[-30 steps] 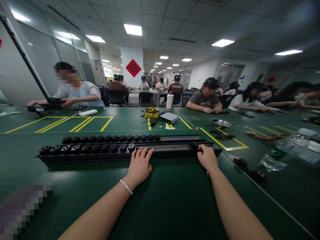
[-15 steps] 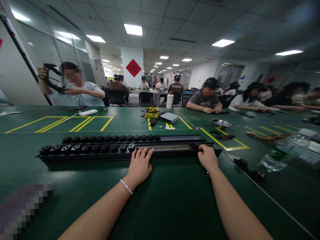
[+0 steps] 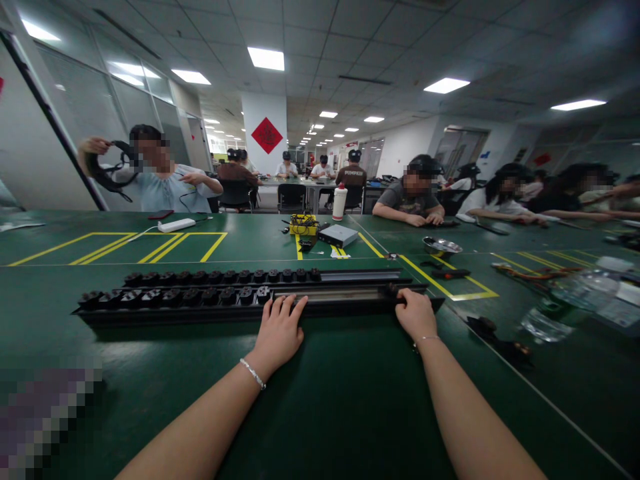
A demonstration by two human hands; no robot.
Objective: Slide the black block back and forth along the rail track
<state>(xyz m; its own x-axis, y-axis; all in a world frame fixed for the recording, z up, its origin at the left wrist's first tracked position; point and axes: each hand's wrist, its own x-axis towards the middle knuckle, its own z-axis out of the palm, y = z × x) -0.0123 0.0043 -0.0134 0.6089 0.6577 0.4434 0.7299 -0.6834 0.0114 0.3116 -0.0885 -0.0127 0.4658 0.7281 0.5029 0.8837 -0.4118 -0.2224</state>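
Note:
A long black power track [image 3: 345, 307] lies across the table before me, its left part filled with a row of round black socket modules [image 3: 190, 297]. A second, similar track [image 3: 360, 275] sits right behind it. My left hand [image 3: 281, 333] rests open on the near track's front edge, its fingers spread beside the last module of the row. Near the right end, my right hand [image 3: 416, 315] is closed, fingers curled on a small black module [image 3: 390, 291] in the channel. The fingers partly hide that module.
On the green table [image 3: 350, 400] are a metal bowl [image 3: 442, 246], a grey box [image 3: 338, 235], a yellow item with black cables [image 3: 304, 225], a white bottle [image 3: 339, 203] and a clear plastic bottle [image 3: 565, 303]. Black parts [image 3: 500, 341] lie at right. Several people sit beyond.
Both of my hands and the tracks look unmoved. At the far left, a person has shifted a black headset strap and moved their other hand to the right.

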